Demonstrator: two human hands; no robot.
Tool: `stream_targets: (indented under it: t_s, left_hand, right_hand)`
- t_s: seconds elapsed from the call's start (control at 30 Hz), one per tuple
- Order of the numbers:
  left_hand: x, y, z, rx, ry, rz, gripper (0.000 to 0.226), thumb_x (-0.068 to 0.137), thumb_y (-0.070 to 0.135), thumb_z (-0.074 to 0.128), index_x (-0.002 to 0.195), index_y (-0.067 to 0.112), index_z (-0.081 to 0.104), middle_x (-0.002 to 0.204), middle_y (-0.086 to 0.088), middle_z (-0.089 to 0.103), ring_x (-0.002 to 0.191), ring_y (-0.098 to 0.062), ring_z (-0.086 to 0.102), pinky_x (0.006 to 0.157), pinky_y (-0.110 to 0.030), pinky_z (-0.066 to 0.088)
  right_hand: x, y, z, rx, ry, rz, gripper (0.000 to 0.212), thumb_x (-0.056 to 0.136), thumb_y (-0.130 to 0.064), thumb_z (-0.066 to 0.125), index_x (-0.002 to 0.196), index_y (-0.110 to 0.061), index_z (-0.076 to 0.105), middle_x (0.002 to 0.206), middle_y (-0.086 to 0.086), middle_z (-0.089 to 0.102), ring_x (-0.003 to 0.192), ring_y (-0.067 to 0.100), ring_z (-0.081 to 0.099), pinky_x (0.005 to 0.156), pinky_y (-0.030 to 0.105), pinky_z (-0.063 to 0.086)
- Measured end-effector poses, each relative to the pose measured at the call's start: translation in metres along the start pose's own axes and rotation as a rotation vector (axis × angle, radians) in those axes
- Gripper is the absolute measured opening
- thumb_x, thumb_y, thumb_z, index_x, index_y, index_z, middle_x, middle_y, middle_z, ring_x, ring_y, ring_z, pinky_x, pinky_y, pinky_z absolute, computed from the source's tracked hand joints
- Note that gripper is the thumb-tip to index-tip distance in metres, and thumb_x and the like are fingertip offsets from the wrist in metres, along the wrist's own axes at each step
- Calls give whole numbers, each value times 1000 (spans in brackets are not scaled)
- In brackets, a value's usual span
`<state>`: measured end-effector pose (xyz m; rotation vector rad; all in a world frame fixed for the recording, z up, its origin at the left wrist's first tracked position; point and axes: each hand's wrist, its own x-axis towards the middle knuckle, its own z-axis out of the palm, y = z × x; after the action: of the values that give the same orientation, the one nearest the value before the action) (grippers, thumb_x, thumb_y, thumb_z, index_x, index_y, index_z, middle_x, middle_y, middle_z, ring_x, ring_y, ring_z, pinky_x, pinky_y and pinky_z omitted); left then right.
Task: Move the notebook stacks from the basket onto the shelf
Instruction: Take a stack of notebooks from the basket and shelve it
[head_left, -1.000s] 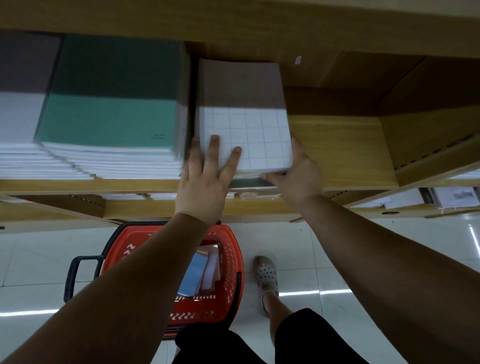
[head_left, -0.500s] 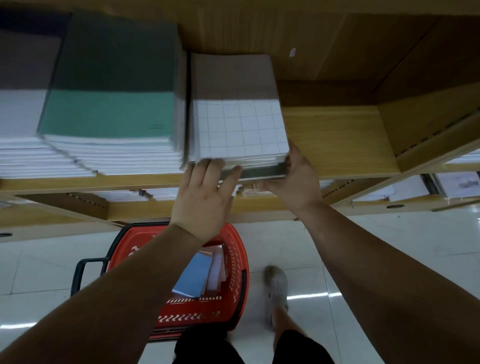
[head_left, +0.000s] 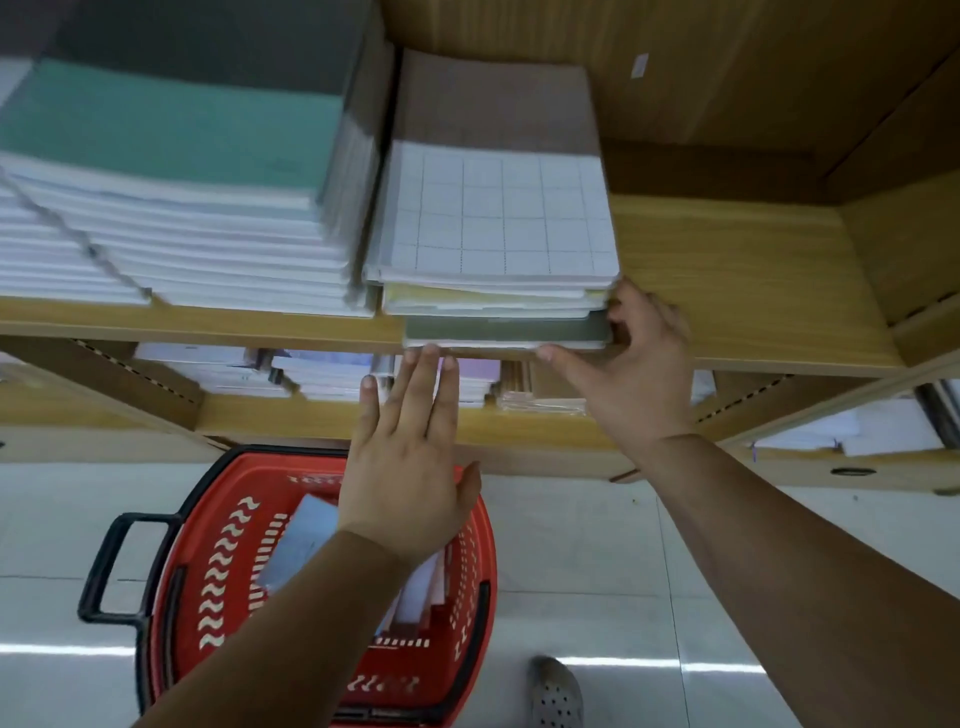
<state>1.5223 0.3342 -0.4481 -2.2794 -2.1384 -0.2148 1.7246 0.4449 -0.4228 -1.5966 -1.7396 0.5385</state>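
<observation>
Notebooks (head_left: 301, 540) remain in the basket (head_left: 218, 493), so more loads look likely. The left hand (head_left: 410, 467) has slipped off the top cover; its straight fingers (head_left: 428, 374) now push the front edge of the notebook stack (head_left: 498, 218), which lies on the shelf (head_left: 727, 270). The right hand (head_left: 649, 364) curls round the stack's front right corner. This 1 stack looks all but placed, needing only squaring.

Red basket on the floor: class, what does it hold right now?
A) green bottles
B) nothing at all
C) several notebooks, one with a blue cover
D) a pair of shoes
C: notebooks, the nearest one blue-covered, stand inside the red basket, partly hidden by the left forearm.
</observation>
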Motion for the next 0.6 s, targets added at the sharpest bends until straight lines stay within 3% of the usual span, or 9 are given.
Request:
stream_targets:
  t_s: [0.13,0.23,0.3,0.4,0.47,0.6]
  left_hand:
    - [-2,-4,3,-6,0,-17,103,88,55,58,161,1,8,169,-19,10,157,-32,11,125,-57,9]
    - [1,-7,-7,22,-10,15,102,88,58,54,159,-2,11,166,-23,18,156,-35,17,124,-55,8]
    - [6,-10,-16,45,-34,26,100,88,61,44,157,-4,14,164,-25,23,155,-36,20,124,-54,9]
    - [15,-17,-30,43,-99,2,107,89,71,35,158,-1,-6,169,-22,2,158,-33,0,126,-51,-4]
    - [21,-21,-35,55,-150,-27,112,90,76,34,156,2,-20,169,-19,-13,156,-31,-15,125,-50,-12]
    - [31,-18,-44,48,-185,-23,114,89,76,38,158,4,-19,169,-21,-10,157,-33,-13,126,-49,-8]
  right_hand:
    - [-3,-4,4,0,44,29,97,73,-50,89,156,-22,47,103,-9,57,108,14,48,91,38,47]
    - [-9,-14,8,-5,89,50,104,73,-48,90,160,-21,40,102,-9,57,110,21,54,94,45,51]
    - [-10,-22,12,-23,106,67,105,72,-49,91,159,-23,40,98,-12,57,108,22,56,90,42,51]
    - [-6,-34,22,-66,136,70,92,66,-49,93,144,-16,56,84,-26,46,98,19,54,80,35,46]
    - [-1,-38,29,-60,128,98,90,64,-51,94,138,-13,59,83,-28,44,98,19,55,82,37,49]
    - [7,-38,27,-61,82,110,106,62,-60,92,148,-14,50,96,-14,61,104,24,63,92,48,55]
